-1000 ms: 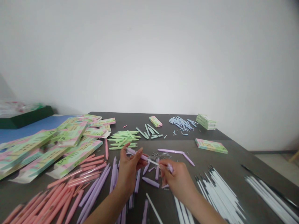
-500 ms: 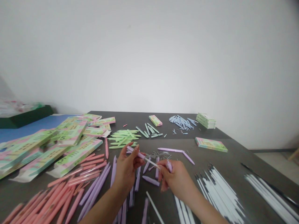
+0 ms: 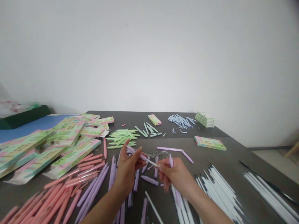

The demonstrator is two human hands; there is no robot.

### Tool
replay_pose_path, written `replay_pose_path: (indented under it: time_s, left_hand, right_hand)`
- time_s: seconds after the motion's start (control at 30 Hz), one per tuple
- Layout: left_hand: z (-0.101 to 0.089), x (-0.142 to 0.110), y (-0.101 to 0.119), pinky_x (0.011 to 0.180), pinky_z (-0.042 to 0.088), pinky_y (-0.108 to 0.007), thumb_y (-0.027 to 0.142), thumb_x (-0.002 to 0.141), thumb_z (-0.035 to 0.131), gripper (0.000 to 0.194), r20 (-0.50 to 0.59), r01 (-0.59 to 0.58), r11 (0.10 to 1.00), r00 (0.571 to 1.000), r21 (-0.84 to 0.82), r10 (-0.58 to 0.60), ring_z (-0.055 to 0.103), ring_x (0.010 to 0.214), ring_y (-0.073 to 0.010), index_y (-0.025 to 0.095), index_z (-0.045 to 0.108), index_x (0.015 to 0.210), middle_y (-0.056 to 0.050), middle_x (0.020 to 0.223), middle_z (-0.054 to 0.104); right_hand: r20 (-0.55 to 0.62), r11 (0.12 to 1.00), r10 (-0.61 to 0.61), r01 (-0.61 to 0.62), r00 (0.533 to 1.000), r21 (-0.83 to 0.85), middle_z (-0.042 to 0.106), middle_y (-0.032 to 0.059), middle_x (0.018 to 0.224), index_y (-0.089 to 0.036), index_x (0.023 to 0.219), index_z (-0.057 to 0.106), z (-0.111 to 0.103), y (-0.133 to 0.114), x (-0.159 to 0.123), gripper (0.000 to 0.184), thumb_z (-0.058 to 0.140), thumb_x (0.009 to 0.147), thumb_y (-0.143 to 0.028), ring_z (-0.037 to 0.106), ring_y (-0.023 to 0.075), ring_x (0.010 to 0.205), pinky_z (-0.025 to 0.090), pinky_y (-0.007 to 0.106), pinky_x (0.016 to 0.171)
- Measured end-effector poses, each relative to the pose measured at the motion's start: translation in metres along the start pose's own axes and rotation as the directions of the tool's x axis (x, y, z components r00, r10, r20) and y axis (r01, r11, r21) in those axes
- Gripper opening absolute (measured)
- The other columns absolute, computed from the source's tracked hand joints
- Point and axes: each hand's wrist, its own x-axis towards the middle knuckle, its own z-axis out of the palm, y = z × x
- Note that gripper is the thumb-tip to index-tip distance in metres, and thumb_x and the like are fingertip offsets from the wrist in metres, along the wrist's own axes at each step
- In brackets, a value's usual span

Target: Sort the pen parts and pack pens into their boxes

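Observation:
My left hand (image 3: 128, 163) is closed around a purple pen barrel (image 3: 134, 151), which slants down to the right. From the barrel's lower end a thin white pen refill (image 3: 152, 163) sticks out, and my right hand (image 3: 174, 174) pinches its other end. A second purple pen part (image 3: 171, 161) pokes up from between the fingers of my right hand; how far it runs inside the palm is hidden. Beneath and around both hands lie loose purple pen parts (image 3: 149, 180) and, behind them, small metal springs (image 3: 161, 154). A single white refill (image 3: 153, 207) rests nearer me.
Pink pen parts (image 3: 50, 203) and a heap of printed boxes (image 3: 77, 155) occupy the left. Green pens (image 3: 123, 137) and blue pen parts (image 3: 182, 120) lie farther back. Bundled white refills (image 3: 221, 193) are at right, near a flat box (image 3: 210, 143) and stacked boxes (image 3: 205, 119).
My hands have come slightly closer together, and less of the white refill shows outside the purple barrel. The second purple part in my right hand now stands more upright.

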Motion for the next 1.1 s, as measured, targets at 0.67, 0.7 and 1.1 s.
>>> replay_pose_path:
  time_s: [0.67, 0.7, 1.1]
  left_hand:
    - [0.0, 0.003, -0.01, 0.049, 0.052, -0.021, 0.019, 0.074, 0.062, 0.033, 0.034, 0.113, 0.991, 0.993, -0.076, -0.11, 0.059, 0.046, -0.009, 0.021, 0.045, 0.102, -0.001, 0.066, 0.068]
    - [0.0, 0.004, -0.011, 0.048, 0.052, -0.021, 0.019, 0.074, 0.062, 0.031, 0.034, 0.119, 0.99, 0.993, -0.078, -0.117, 0.059, 0.046, -0.0094, 0.021, 0.045, 0.1, -0.001, 0.066, 0.068]
    - [-0.001, 0.005, -0.012, 0.049, 0.053, -0.023, 0.013, 0.081, 0.052, 0.011, 0.03, 0.187, 0.973, 0.982, -0.134, -0.184, 0.063, 0.05, -0.0119, 0.018, 0.047, 0.09, -0.005, 0.069, 0.069]
  right_hand:
    - [-0.11, 0.875, -0.223, 0.149, 0.969, -0.462, 0.054, -0.0017, 0.047, -0.018, 0.067, 0.06, -0.002, -0.003, -0.011, 0.024, 0.042, 0.082, -0.023, 0.057, 0.0126, 0.041, 0.039, 0.02, 0.039]
    - [-0.125, 0.915, -0.176, 0.116, 0.976, -0.388, 0.056, -0.0012, 0.05, -0.017, 0.07, 0.061, -0.001, 0.0, -0.008, 0.023, 0.042, 0.082, -0.024, 0.057, 0.0131, 0.041, 0.04, 0.02, 0.039]
    - [-0.073, 0.976, -0.2, 0.205, 0.977, 0.068, 0.062, 0.0118, 0.108, -0.014, 0.109, 0.055, -0.002, -0.008, -0.008, 0.032, 0.047, 0.078, -0.018, 0.06, 0.022, 0.098, 0.053, 0.033, 0.072]
